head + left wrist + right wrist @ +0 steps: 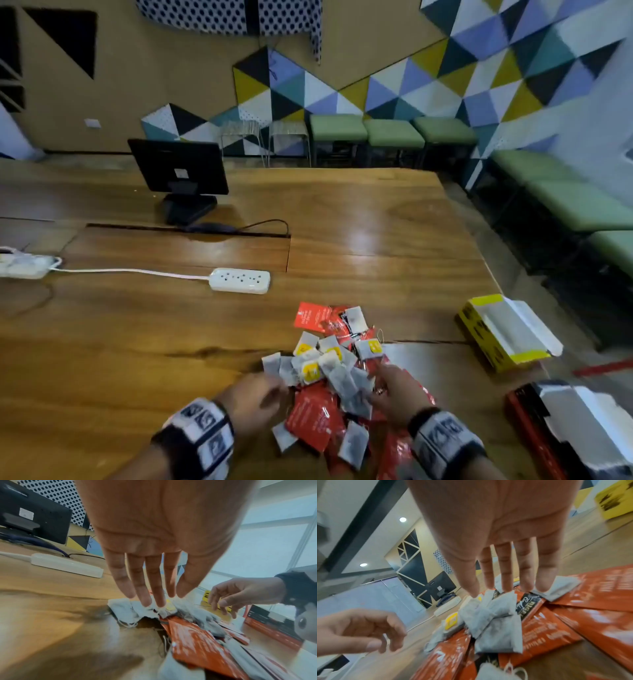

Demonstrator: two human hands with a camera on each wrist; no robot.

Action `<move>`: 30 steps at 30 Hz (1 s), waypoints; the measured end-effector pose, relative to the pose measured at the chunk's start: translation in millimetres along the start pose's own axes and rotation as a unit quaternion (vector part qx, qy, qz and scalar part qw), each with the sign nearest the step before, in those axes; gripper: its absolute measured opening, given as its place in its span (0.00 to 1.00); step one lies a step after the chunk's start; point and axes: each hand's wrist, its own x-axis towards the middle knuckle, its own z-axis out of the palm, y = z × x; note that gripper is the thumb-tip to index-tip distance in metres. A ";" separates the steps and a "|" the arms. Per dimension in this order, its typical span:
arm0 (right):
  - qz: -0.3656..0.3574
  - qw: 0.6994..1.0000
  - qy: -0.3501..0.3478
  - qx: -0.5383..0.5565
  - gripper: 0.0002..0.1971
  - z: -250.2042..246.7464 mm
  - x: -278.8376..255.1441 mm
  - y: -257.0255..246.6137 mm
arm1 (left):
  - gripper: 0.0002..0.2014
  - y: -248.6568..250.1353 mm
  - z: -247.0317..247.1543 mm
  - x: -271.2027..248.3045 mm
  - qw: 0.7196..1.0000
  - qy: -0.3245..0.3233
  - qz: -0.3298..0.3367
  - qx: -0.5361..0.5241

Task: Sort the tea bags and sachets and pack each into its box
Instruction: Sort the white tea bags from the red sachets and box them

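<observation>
A mixed pile lies on the wooden table (137,325) near its front edge: grey-white tea bags (329,366) with yellow tags and red sachets (315,421). My left hand (270,390) hovers at the pile's left side, fingers straight, their tips brushing tea bags (123,608). My right hand (380,383) reaches over the pile's right side, fingers extended onto tea bags (496,615) that lie on red sachets (573,622). Neither hand holds anything. An open yellow box (479,322) stands at the right edge, and an open red-and-black box (524,414) lies nearer me.
A white power strip (239,280) with its cable lies left of and behind the pile, a second one (24,265) at the far left. A black monitor (178,168) stands at the back. The table's right edge runs just beyond the boxes, with green stools (582,205) past it.
</observation>
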 end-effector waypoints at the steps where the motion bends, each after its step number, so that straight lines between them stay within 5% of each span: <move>1: 0.021 1.000 0.002 0.018 0.18 0.7 15.1 -0.4 | 0.13 -5.8 2.6 17.0 1.000 0.010 -0.014 -0.005; 5: 0.062 0.998 -0.014 0.023 0.35 11.2 39.9 -11.7 | 0.19 2.8 8.6 64.9 0.998 0.025 -0.064 0.008; 9: 0.078 0.996 -0.018 0.042 0.32 20.1 48.7 -22.0 | 0.29 9.3 21.9 90.3 0.995 0.027 -0.092 0.022; 14: 0.067 0.996 -0.059 0.029 0.23 18.7 52.5 -20.3 | 0.21 12.4 27.7 102.0 0.996 0.017 -0.084 0.039; 17: 0.067 0.997 -0.033 0.018 0.07 11.2 53.0 -12.4 | 0.17 8.3 26.3 105.7 0.997 0.021 -0.075 0.029; 20: 0.060 0.998 -0.018 0.008 0.17 3.0 56.2 -4.2 | 0.15 4.2 19.0 106.0 0.997 0.022 -0.079 0.003; 26: 0.049 0.992 -0.009 0.118 0.12 -13.1 57.8 6.6 | 0.07 -5.0 1.1 106.4 0.987 0.030 -0.123 -0.094; 30: 0.036 0.988 0.062 0.134 0.11 -18.1 66.4 5.5 | 0.17 -8.4 -1.1 109.4 0.985 0.034 -0.151 -0.080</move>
